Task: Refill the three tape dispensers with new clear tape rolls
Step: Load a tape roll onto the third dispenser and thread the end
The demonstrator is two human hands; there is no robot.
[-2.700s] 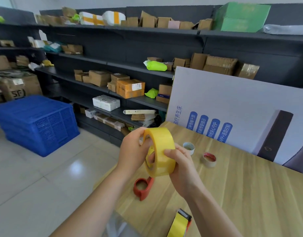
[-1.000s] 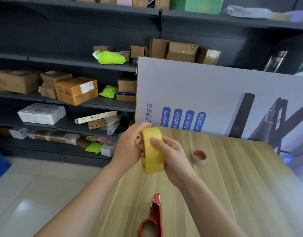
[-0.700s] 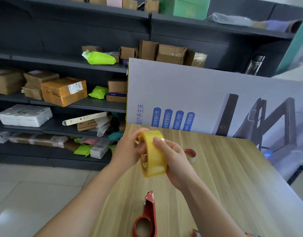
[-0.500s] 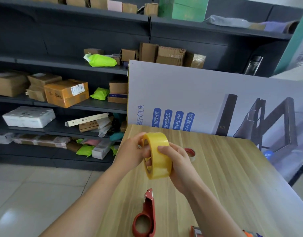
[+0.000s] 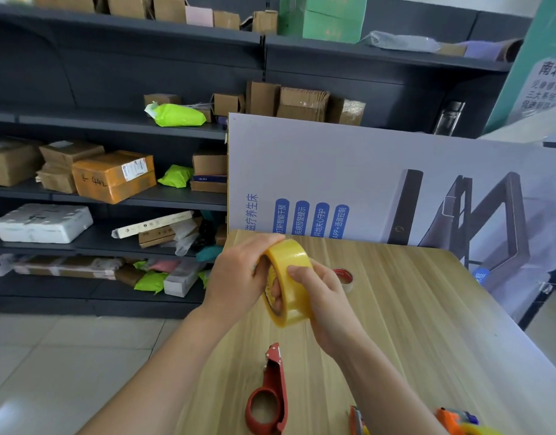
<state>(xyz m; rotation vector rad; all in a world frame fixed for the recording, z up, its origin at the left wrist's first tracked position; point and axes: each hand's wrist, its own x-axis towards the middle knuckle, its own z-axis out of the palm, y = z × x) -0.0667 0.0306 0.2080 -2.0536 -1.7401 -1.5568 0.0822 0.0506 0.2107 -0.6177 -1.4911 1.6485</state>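
Both hands hold a full yellowish clear tape roll (image 5: 290, 277) upright above the wooden table (image 5: 411, 315). My left hand (image 5: 239, 277) grips its left rim. My right hand (image 5: 323, 296) wraps its right side, with the thumb lying on the outer tape surface. A red empty tape dispenser (image 5: 268, 397) lies on the table below the roll. Parts of two more dispensers peek in at the bottom edge, one red (image 5: 356, 419) and one orange (image 5: 455, 419). A nearly used-up roll with a red core (image 5: 344, 276) sits behind my right hand.
A large printed board (image 5: 380, 183) leans upright along the table's far edge. Dark shelving (image 5: 113, 127) full of cardboard boxes and parcels stands behind and to the left. Tiled floor (image 5: 66, 356) lies left of the table.
The view has swung right from the blue crates to the shelves and board. The roll has turned slightly in my hands and my right thumb has shifted on its surface.
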